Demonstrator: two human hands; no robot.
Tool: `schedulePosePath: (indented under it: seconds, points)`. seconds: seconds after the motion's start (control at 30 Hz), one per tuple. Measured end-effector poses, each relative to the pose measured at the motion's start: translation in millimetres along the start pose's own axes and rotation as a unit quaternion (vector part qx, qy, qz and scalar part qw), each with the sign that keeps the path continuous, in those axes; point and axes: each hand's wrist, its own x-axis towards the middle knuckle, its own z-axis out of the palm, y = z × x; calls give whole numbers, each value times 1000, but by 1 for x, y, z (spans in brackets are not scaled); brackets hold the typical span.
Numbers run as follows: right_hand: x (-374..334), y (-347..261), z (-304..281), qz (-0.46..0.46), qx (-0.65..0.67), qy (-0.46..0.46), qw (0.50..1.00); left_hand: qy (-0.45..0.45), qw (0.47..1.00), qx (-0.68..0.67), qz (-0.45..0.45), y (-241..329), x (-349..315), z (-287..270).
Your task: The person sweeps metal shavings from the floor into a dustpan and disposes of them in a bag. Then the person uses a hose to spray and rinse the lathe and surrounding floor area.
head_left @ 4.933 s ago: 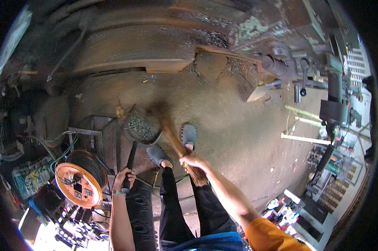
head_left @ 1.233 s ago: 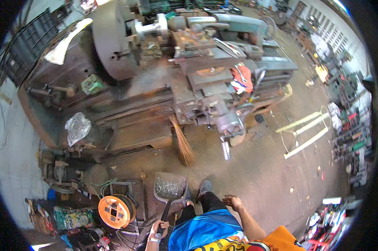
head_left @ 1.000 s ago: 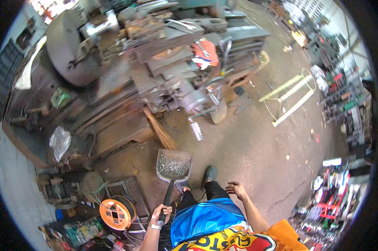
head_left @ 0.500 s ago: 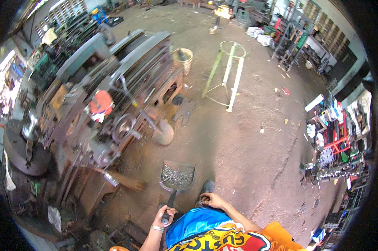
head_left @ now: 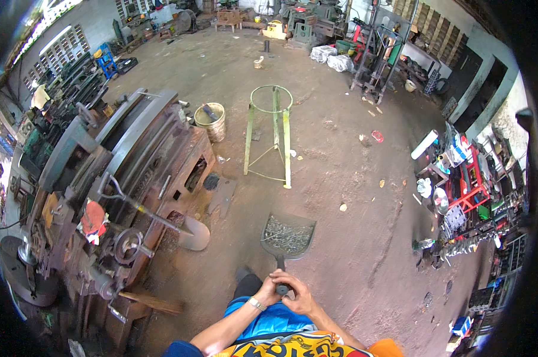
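Right hand has joined left hand, both gripping the dustpan; lathe and shovel leftward, three-legged stand ahead, brown workshop floor.

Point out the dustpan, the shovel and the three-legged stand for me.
Dustpan (head_left: 303, 224): head view, on the bare surface near its front lip.
Shovel (head_left: 195, 234): head view, on its blade.
Three-legged stand (head_left: 287, 143): head view, on the leg at picture right.
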Motion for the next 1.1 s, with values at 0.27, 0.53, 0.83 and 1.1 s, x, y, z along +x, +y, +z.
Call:
schedulePosePath:
  seconds: [0.27, 0.53, 0.83, 1.1]
  points:
    - [102, 65, -99, 13, -27, 385, 922, -54, 986, 96, -127, 0, 219, 15]
    - [235, 45, -281, 44, 44, 618, 784, -277, 839, 397, -249, 74, 416, 155]
    - [365, 75, -477, -149, -25, 568, 809, -105, 863, 462, -175, 240, 546, 217]
    - [545, 129, -659, -165, 24, 505, 847, 103, 825, 552, 66, 394, 672, 303]
